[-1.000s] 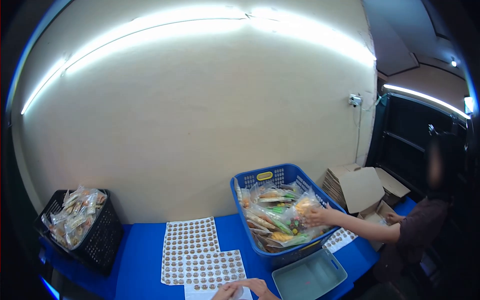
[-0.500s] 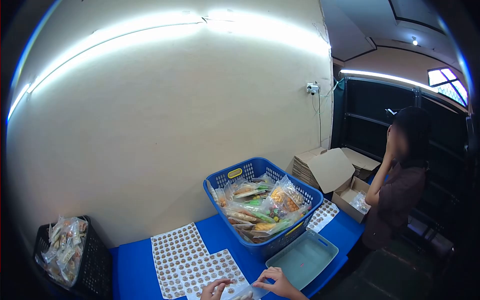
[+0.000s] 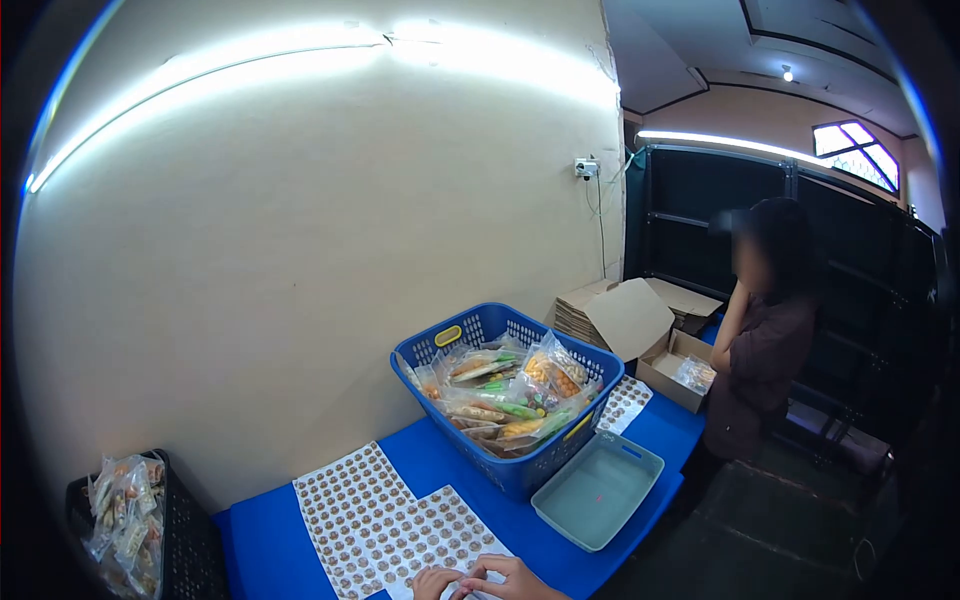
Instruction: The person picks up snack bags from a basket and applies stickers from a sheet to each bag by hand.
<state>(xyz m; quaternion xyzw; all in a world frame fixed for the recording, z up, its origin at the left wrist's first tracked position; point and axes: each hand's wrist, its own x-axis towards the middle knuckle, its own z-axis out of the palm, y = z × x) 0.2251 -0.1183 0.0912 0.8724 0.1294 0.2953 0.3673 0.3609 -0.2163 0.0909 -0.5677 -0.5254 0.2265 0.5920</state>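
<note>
white printed sheets (image 3: 440, 522), hands (image 3: 510, 577) close together; fingers (image 3: 490, 566) bent

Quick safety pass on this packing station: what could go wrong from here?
Packets heaped in the blue basket might slide out if it is knocked. The grey tray sits near the blue table's edge and could get nudged off. The hands are close to the printed sheets, so may crease them.

Bright tube lights (image 3: 250, 50) run along the beige wall (image 3: 320, 220), left of black panels (image 3: 715, 183) and a window (image 3: 860, 157).
</note>
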